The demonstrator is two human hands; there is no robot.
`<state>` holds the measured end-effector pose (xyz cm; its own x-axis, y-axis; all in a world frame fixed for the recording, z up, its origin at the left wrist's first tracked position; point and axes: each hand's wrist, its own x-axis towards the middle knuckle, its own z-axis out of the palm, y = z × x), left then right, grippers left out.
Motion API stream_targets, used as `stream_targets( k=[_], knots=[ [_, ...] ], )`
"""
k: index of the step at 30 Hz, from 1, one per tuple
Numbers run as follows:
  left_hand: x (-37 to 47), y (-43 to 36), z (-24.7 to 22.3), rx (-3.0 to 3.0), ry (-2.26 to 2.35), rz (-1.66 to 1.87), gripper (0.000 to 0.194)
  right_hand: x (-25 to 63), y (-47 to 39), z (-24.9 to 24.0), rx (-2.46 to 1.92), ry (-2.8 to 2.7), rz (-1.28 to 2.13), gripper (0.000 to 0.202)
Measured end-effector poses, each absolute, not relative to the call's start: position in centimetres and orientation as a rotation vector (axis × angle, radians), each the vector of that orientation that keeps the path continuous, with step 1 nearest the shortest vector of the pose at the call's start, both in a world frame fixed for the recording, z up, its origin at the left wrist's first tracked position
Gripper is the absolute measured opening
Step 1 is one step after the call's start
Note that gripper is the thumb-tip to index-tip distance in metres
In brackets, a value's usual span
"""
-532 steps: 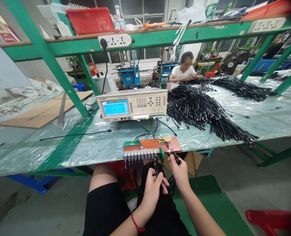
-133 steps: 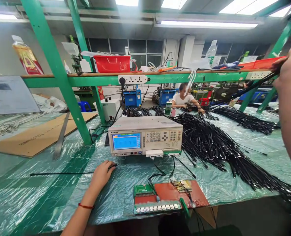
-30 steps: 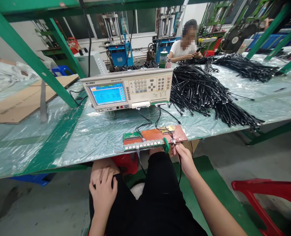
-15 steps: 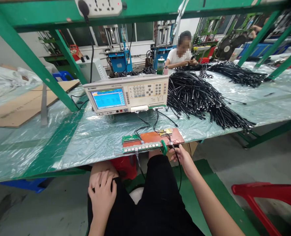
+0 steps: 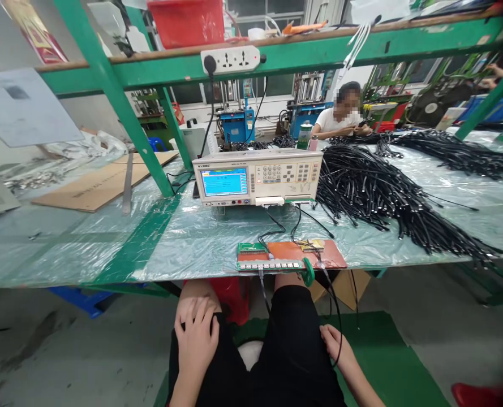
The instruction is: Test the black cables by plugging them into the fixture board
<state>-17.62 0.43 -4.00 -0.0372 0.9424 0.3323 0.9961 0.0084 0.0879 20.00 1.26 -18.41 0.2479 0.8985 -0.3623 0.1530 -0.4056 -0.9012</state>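
1. The left hand (image 5: 197, 333) rests on the left thigh (image 5: 228, 353), fingers slightly spread.
2. The right hand (image 5: 332, 342) is beside the right thigh (image 5: 296, 333), fingers curled; one cannot tell whether they pinch the black cable (image 5: 336, 299) there.
3. At that hand's 11 o'clock, the cable meets the connector board (image 5: 280, 250) at the edge of the tabletop (image 5: 183, 243).

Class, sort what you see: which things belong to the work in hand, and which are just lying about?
Likely work things:
blue-screened instrument
socket board
two black cables plugged into it
black cable pile

Likely just lying about:
metal ruler
cardboard
red bin on shelf
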Motion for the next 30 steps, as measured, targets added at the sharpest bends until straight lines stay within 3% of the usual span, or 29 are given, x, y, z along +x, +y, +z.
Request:
stream_targets(
  k=[6,9,13,19,22,27,30],
  knots=[
    [-17.3,0.6,-4.1,-2.006,-2.249,-0.803,0.027,21.0,4.3,-14.3,-1.665,-0.817,1.372,0.063],
    [-15.1,1.8,-2.9,-2.209,-2.347,-1.355,0.031,21.0,5.8,-8.4,-1.401,-0.774,1.404,0.073],
    [-9.4,4.6,-0.3,-2.511,-2.579,-2.298,0.057,19.5,7.3,-1.4,-1.19,-0.822,1.404,0.072],
    [-3.7,3.8,0.8,-2.205,-2.442,-3.05,0.054,17.3,5.5,0.1,-1.16,-0.845,1.353,0.065],
    [-3.2,0.7,1.4,-2.436,-2.4,-2.868,0.051,16.0,2.0,-0.3,-1.05,-0.966,1.371,0.059],
    [-2.2,-1.5,5.1,-3.25,-1.912,-1.673,0.051,14.0,-3.2,2.1,-0.826,-1.32,1.256,0.046],
    [-1.5,0.1,6.2,-3.303,-1.43,-1.518,0.04,15.2,-3.8,6.2,-0.781,-1.245,0.963,0.038]
  ],
)
